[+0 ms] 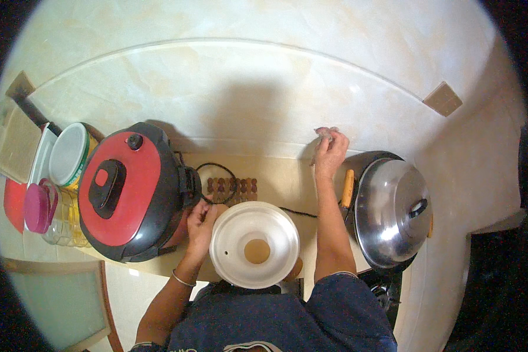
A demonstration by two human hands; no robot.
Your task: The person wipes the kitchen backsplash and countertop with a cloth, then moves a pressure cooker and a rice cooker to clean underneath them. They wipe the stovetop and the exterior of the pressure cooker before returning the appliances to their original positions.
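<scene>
My right hand (332,152) reaches to the foot of the tiled wall (268,110) and pinches a crumpled greyish-pink cloth (324,132) in its fingertips against the tiles. My left hand (201,226) is low between a red and black electric pressure cooker (136,189) and a pale round metal lid (255,215) with a tan centre and a small vent hole. Its fingers are curled and partly hidden, so whether they hold anything is unclear. Behind the lid, a brown beaded mat (232,185) lies on the counter (286,176), partly covered by the lid.
A black cord (215,164) loops behind the cooker. To the right stands a large pan under a domed steel lid (391,211), with an orange handle (347,189) sticking up. At left are a white-lidded tub (67,154) and a clear jug with a magenta lid (37,209).
</scene>
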